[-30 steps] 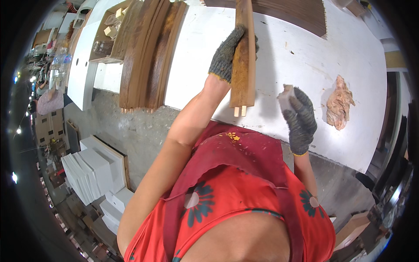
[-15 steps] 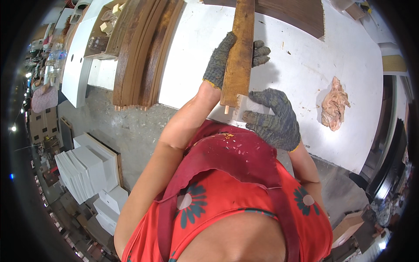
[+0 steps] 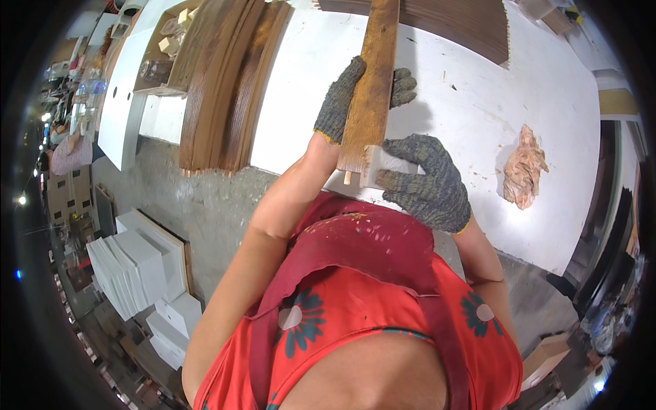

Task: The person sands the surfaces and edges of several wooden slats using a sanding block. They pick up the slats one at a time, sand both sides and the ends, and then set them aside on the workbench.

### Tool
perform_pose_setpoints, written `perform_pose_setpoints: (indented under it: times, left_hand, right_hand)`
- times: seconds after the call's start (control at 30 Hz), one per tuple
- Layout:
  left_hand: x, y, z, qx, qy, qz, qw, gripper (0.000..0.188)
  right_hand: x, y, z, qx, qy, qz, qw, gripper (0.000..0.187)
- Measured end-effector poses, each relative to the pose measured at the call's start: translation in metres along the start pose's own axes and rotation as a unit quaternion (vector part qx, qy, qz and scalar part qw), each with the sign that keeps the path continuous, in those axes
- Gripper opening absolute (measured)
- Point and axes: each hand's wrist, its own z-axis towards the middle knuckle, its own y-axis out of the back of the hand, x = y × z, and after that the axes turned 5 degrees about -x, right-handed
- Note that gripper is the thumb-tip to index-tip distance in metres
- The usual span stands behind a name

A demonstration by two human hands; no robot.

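Observation:
A long brown-stained wooden board (image 3: 372,89) points away from me over the white table, a small peg showing at its near end. My left hand (image 3: 338,102), in a dark knitted glove, grips it from the left, with fingertips showing past its right edge. My gloved right hand (image 3: 430,181) is closed round a small pale block (image 3: 371,164), held against the board's near right corner. Fingers cover most of the block, so I cannot tell its exact kind.
Several brown boards (image 3: 225,96) lie on the left, beside a wooden box (image 3: 164,65) of small pieces. A wide brown panel (image 3: 458,27) lies at the far side. A crumpled tan rag (image 3: 525,167) rests on the white table (image 3: 471,123). White panels (image 3: 130,266) are stacked lower left.
The board's near end has shifted slightly left and toward me, my left hand moving with it. The pale block in my right hand has moved slightly left along with the board's corner.

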Motion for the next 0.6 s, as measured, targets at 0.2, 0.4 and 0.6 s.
perform_pose_setpoints:
  times: [0.2, 0.4, 0.6]
  left_hand:
    - [-0.011, -0.001, -0.004, -0.009, 0.038, -0.009, 0.999, 0.067]
    - [-0.010, 0.022, -0.002, -0.045, 0.049, -0.012, 0.998, 0.067]
    - [-0.020, 0.026, -0.013, -0.103, 0.081, -0.043, 0.990, 0.067]
  right_hand:
    - [-0.020, -0.005, 0.016, 0.002, 0.068, -0.002, 0.998, 0.032]
    - [-0.106, -0.015, 0.057, -0.046, 0.002, -0.034, 0.998, 0.024]
    - [-0.215, -0.019, 0.113, -0.074, -0.025, -0.109, 0.991, 0.024]
